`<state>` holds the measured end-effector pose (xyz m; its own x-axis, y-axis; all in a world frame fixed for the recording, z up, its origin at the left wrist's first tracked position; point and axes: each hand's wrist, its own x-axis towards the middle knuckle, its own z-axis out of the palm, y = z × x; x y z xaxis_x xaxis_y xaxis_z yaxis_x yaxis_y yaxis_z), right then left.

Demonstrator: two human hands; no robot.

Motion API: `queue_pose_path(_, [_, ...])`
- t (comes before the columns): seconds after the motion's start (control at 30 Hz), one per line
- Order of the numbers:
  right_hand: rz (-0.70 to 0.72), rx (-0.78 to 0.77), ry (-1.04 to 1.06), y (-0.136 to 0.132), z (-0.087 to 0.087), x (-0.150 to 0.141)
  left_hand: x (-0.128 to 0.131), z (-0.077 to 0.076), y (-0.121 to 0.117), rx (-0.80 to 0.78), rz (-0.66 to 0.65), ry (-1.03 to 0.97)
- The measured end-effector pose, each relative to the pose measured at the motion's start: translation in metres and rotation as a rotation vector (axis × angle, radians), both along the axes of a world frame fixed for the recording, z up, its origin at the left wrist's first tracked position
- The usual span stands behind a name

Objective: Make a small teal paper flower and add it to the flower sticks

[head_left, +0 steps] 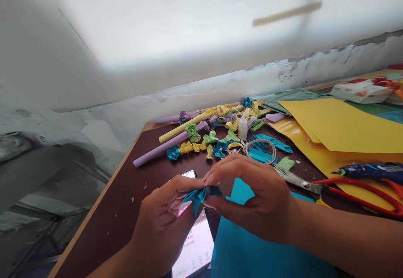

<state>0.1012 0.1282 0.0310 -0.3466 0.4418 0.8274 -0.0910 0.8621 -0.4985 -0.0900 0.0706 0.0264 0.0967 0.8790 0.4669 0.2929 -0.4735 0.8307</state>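
A small folded blue paper piece (pixel 198 197) is held between both hands above the table. My left hand (pixel 160 219) pinches it from the left with thumb and fingers. From the right, the fingertips of my right hand (pixel 261 198) close on its other side, partly hiding it. Below the hands lies a lit phone (pixel 197 244), partly covered by my left hand. A large blue paper sheet (pixel 252 244) spreads under my right wrist. Red-handled scissors (pixel 311 185) rest beside my right hand, near a roll of clear tape (pixel 260 151).
Paper flowers, such as a green one (pixel 192 132), lie with a yellow paper tube (pixel 185 126) and a purple tube (pixel 166 144). A glue bottle (pixel 242 127) stands behind. Yellow sheets (pixel 343 122) and a blue glue gun (pixel 371 169) are at right. The wall (pixel 189 89) borders the table.
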Motion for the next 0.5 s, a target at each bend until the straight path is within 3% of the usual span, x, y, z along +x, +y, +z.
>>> queue_pose_path(0.23, [0.015,0.016,-0.002,0.0004,0.0,0.0002,0.0008,0.0056,-0.0011,0.021,0.001,0.013])
queue_pose_path(0.5, [0.042,0.038,-0.02,0.0005,0.0036,0.001,-0.0028,0.0011,-0.0024,-0.005,-0.009,0.027])
